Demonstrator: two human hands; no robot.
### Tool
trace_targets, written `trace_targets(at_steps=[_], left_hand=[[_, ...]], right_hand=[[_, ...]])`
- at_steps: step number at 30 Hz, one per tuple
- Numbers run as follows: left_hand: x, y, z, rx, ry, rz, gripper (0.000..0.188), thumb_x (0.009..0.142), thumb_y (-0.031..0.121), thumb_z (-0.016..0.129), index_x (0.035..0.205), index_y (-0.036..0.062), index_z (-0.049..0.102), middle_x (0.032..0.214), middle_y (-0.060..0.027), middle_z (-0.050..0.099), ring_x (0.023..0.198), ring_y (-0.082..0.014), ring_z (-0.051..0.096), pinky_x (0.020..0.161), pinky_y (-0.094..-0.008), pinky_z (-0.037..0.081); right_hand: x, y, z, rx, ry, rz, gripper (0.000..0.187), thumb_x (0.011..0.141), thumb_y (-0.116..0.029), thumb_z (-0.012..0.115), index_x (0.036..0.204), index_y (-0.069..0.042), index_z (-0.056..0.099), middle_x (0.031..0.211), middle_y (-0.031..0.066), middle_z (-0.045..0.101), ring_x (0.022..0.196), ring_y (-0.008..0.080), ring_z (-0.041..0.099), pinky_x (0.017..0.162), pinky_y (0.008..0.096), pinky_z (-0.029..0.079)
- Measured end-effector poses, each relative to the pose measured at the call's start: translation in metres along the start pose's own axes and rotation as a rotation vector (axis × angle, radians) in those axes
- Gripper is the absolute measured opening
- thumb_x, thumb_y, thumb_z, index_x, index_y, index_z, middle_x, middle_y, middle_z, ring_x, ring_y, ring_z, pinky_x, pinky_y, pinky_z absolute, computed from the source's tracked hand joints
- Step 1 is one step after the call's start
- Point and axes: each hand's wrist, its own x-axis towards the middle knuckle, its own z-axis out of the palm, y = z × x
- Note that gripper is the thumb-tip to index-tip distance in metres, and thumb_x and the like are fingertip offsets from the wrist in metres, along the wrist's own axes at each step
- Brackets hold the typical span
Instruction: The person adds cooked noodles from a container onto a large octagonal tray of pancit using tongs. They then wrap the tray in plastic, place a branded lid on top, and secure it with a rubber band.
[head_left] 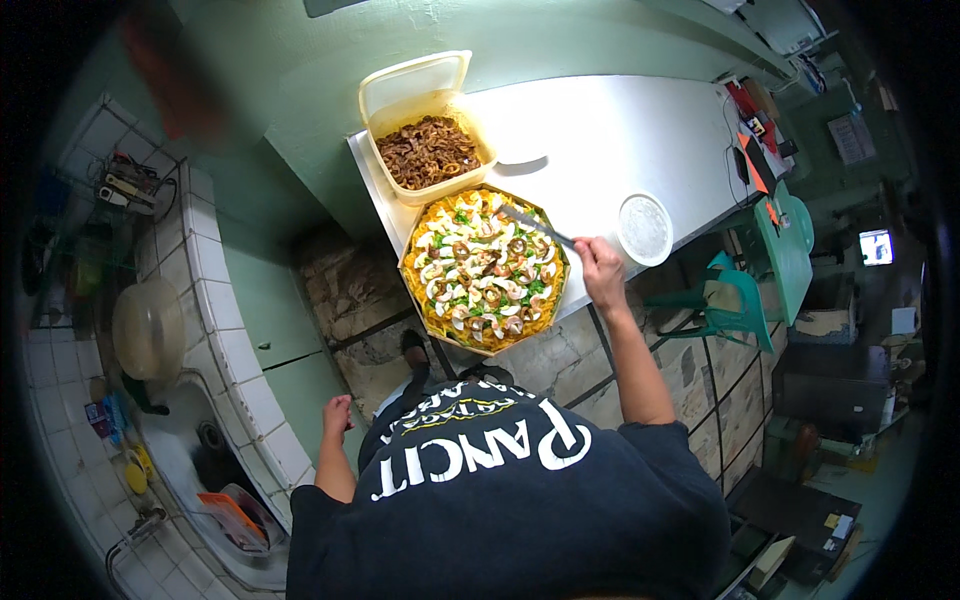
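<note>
The person's black shirt point(500, 535) is bearing one large line of white lettering point(482, 456) across its front, while smaller yellow and white lettering point(462, 409) is running nearer its hem, all of it appearing upside down in the head view.

White bench point(620, 120) w/ food at L end, clutter at R end.
On it, far L: open yellowish plastic tub point(445, 186) of dark brown food, hinged-looking lid point(412, 88) up; just beside, nearer, octag. gold-rimmed tray point(561, 293) of topped noodles, hiding near L corner, so can't tell if it overhangs. Approx. mid, by near edge: round container point(644, 229) w/ pale lid, upright. R of tub: white roundish item point(522, 148), type unclear. R end: red items point(740, 100), thin dark cable point(728, 128), misc. small stuff.
</note>
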Motion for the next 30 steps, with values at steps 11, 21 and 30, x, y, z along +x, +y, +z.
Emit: trace_targets(at_steps=[11,21,30], left_hand=[[-0.025,0.013,0.000,0.089,-0.013,0.037,0.021,0.085,0.028,0.063,0.090,0.0078,0.063,0.058,0.0008,0.046,0.043,-0.0104,0.043,0.042,-0.0295,0.046],[-0.034,-0.017,-0.008,0.289,-0.076,0.163,0.023,0.085,0.030,0.063,0.081,0.0080,0.062,0.057,0.0012,0.044,0.044,-0.0108,0.043,0.043,-0.0301,0.046],[-0.024,-0.030,-0.006,0.073,0.000,0.029,0.013,0.079,0.017,0.069,0.085,0.0091,0.061,0.060,0.0010,0.050,0.044,-0.0104,0.045,0.040,-0.0284,0.045]], right_hand=[[-0.036,0.027,0.016,0.099,0.135,-0.061,0.017,0.089,-0.016,0.056,0.093,-0.002,0.065,0.082,0.0120,0.063,0.072,0.0252,0.061,0.065,0.0332,0.047],[-0.029,-0.017,0.083,-0.094,-0.059,-0.153,0.020,0.091,-0.022,0.054,0.092,-0.006,0.066,0.084,0.0100,0.062,0.073,0.0280,0.063,0.065,0.0376,0.048],[0.041,-0.050,0.040,0.153,0.124,-0.265,0.024,0.091,-0.022,0.053,0.094,-0.003,0.066,0.085,0.0153,0.063,0.071,0.0321,0.062,0.066,0.0384,0.048]])
